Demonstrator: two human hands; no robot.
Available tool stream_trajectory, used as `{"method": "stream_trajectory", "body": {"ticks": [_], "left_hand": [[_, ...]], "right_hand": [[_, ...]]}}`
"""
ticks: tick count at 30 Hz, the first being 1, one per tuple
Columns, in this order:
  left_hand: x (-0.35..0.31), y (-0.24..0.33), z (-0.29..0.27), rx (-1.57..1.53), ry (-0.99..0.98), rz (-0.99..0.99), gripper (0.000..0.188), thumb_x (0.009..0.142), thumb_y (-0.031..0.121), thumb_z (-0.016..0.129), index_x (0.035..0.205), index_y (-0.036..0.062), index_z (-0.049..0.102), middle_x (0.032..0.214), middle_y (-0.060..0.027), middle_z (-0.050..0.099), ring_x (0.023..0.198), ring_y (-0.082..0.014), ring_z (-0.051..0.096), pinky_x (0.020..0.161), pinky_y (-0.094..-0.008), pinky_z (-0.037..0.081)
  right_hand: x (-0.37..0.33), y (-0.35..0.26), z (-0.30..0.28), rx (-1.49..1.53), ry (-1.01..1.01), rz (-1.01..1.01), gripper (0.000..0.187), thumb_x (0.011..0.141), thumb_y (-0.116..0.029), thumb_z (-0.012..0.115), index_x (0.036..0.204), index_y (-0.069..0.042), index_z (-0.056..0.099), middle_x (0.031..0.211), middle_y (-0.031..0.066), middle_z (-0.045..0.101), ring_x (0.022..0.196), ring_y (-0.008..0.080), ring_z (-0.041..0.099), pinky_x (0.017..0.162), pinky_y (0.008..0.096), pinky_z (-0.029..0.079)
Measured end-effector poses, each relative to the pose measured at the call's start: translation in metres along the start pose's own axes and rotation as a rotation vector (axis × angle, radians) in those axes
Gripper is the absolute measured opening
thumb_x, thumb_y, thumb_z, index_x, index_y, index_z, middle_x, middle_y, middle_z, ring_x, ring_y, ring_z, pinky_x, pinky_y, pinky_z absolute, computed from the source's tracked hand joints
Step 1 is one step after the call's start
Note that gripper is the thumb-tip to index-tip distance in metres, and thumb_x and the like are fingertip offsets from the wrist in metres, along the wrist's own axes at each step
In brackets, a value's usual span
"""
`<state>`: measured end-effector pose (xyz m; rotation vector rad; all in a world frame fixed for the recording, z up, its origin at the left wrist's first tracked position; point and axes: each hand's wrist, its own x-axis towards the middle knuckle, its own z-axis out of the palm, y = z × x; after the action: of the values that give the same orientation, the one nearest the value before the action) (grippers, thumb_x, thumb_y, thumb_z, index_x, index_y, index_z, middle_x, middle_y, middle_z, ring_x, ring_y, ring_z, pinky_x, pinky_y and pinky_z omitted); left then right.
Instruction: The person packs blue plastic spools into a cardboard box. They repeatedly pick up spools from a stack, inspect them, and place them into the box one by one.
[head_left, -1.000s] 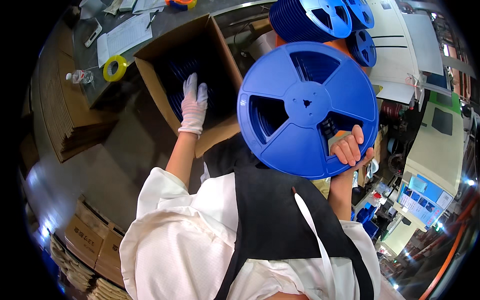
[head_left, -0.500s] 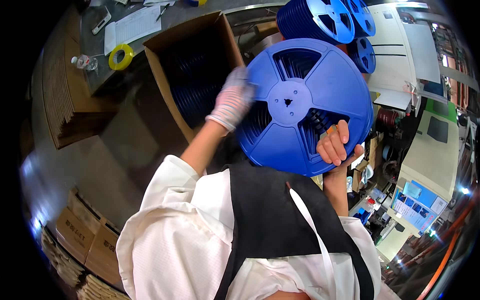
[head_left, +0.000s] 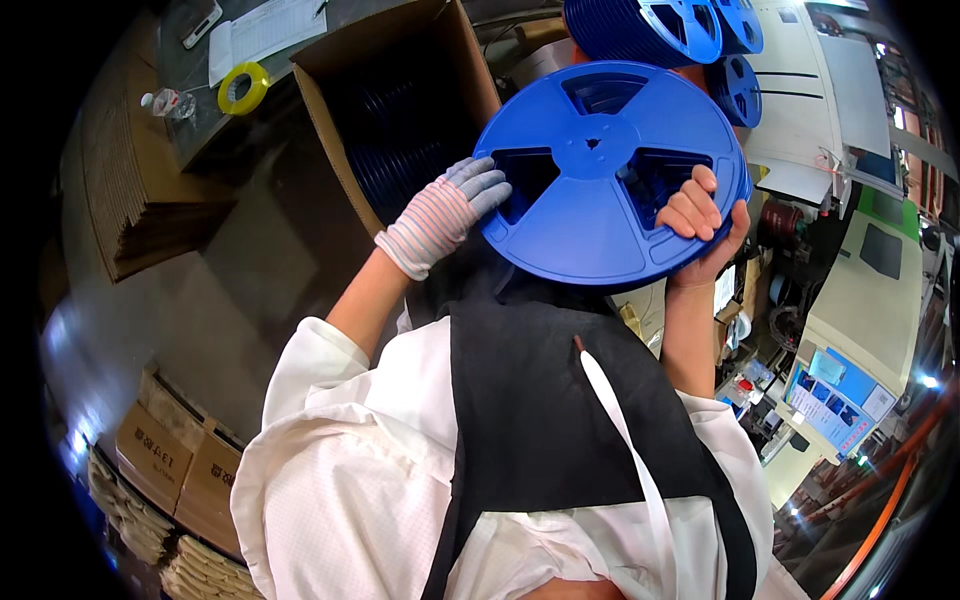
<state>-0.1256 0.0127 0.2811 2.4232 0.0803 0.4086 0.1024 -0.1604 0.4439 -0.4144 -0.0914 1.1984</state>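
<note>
I'm watching remotely: the right hand [head_left: 707, 235] is gripping the rim of a blue reel [head_left: 570, 235], fingers curled, toward one o'clock. The gloved left hand [head_left: 443, 215] is placing nearly straight fingers at its nine-o'clock edge; whether they're gripping, I can't tell. A carton [head_left: 385, 45] is standing at eleven, the desk [head_left: 185, 70] at ten, floor [head_left: 250, 285] spreading at nine.

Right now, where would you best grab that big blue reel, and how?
Probably by the left rim of the blue reel, coming from the left: a window just inside that edge should let a hand hook around it. The gloved left hand is at that side, while the bare right hand grips the opposite rim.
</note>
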Motion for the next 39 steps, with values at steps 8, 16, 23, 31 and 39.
{"method": "stream_trajectory", "body": {"ticks": [8,16,23,31,39], "left_hand": [[-0.038,0.001,-0.018,-0.610,0.007,-0.330,0.030,0.089,-0.001,0.056,0.119,0.0036,0.055,0.120,-0.0126,0.062,0.116,-0.0296,0.059,0.097,-0.0391,0.048],[-0.057,0.003,-0.048,-1.861,0.637,-0.697,0.031,0.087,0.000,0.064,0.116,0.0043,0.056,0.115,-0.0179,0.062,0.112,-0.0374,0.060,0.090,-0.0476,0.057],[-0.072,-0.004,-0.033,-2.013,0.764,-0.600,0.034,0.085,0.000,0.065,0.118,0.0040,0.055,0.116,-0.0181,0.061,0.107,-0.0373,0.062,0.087,-0.0476,0.059],[-0.067,-0.007,-0.034,-1.839,0.817,-0.881,0.033,0.088,-0.004,0.058,0.119,0.0039,0.051,0.115,-0.0173,0.061,0.105,-0.0333,0.064,0.088,-0.0485,0.058],[-0.090,-0.098,0.047,-0.545,0.446,-1.495,0.024,0.087,0.009,0.057,0.110,0.0083,0.055,0.096,-0.0138,0.068,0.089,-0.0275,0.068,0.076,-0.0413,0.053]], "right_hand": [[0.010,0.002,0.006,-0.383,0.427,-0.080,0.056,0.089,-0.029,0.058,0.131,0.007,0.046,0.113,0.0185,0.062,0.106,0.0314,0.061,0.097,0.0455,0.049],[-0.005,-0.011,-0.030,-0.351,0.651,-0.063,0.042,0.086,-0.018,0.059,0.120,0.006,0.053,0.096,0.0114,0.062,0.084,0.0236,0.061,0.081,0.0400,0.051],[-0.013,-0.013,-0.036,-0.307,0.592,-0.044,0.045,0.087,-0.019,0.059,0.123,0.006,0.050,0.092,0.0081,0.062,0.082,0.0198,0.060,0.080,0.0366,0.051],[-0.018,-0.010,-0.037,-0.368,0.618,-0.063,0.042,0.087,-0.022,0.055,0.120,0.004,0.052,0.087,0.0071,0.057,0.077,0.0184,0.056,0.077,0.0345,0.049],[-0.023,-0.008,-0.044,-0.396,0.652,-0.089,0.040,0.087,-0.022,0.054,0.118,0.002,0.053,0.086,0.0065,0.057,0.077,0.0182,0.056,0.077,0.0352,0.049]]}}
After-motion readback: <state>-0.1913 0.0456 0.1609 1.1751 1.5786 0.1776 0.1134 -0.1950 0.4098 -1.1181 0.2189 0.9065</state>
